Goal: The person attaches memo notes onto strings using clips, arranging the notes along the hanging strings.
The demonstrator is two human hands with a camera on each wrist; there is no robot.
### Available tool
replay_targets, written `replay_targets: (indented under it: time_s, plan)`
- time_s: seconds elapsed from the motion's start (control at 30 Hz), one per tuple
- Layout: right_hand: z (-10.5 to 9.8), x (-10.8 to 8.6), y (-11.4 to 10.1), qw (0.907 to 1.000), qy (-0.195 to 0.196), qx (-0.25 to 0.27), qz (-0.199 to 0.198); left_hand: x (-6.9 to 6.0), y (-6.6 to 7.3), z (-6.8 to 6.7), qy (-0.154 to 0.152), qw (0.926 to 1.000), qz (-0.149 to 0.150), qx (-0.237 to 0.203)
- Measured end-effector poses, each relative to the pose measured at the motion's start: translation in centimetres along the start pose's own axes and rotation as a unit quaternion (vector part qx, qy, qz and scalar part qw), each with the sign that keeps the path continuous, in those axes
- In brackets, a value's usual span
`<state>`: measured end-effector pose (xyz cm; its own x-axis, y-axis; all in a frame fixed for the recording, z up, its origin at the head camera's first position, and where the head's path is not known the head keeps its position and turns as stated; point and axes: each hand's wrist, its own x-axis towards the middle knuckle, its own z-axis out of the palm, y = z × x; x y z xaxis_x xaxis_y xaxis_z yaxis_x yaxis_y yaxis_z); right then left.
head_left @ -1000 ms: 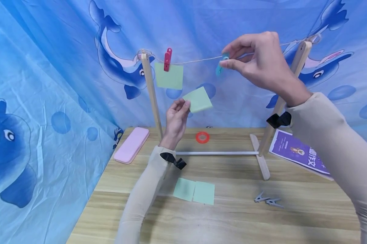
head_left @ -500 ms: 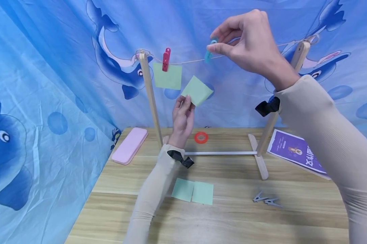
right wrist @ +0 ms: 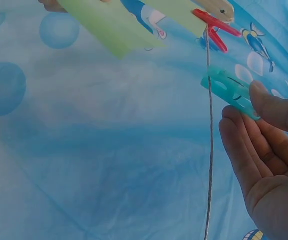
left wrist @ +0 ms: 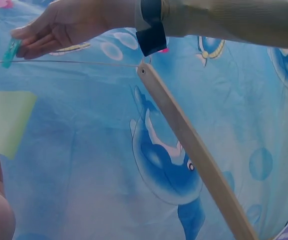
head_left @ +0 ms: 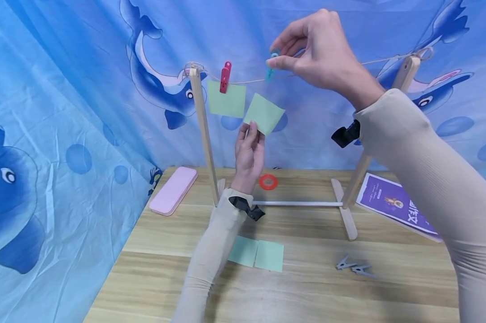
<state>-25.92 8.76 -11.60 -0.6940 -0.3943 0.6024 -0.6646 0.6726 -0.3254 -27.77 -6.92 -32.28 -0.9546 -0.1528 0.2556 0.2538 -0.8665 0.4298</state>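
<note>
My left hand [head_left: 248,154] pinches a green paper square [head_left: 264,114] by its lower edge, tilted, just below the string. Up at the string [right wrist: 210,165], my right hand [head_left: 313,51] pinches a teal clothespin [right wrist: 228,90] between thumb and fingers. The clothespin's tip overlaps the string in the right wrist view; whether it grips the string I cannot tell. To the left, a red clothespin [head_left: 225,77] holds another green paper square [head_left: 226,99] on the string. The left wrist view also catches the teal clothespin and the held paper's edge.
Wooden posts [head_left: 202,130] carry the string, joined low by a white rod [head_left: 299,203]. Two green squares [head_left: 269,256] and grey clothespins [head_left: 361,269] lie on the table. Behind are red tape [head_left: 268,182], a pink case [head_left: 173,191] and a purple booklet [head_left: 392,202].
My right hand has moved left and up along the string with the teal clothespin. The left hand has raised its paper square and shifted right, turning it more upright.
</note>
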Motion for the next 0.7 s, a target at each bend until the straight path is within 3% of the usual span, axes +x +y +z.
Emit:
replay_targets:
  time_s: [0.43,0.7]
  plan:
    - [0.3,0.7,-0.2,0.9998,-0.011,-0.008,-0.017,-0.1,-0.4,2.3,0.001,0.9983,0.004,-0.058]
    - [0.6,0.8,-0.5,0.9997,-0.024,-0.007,-0.006,-0.3,-0.7,2.6,0.009,0.9962,-0.008,-0.086]
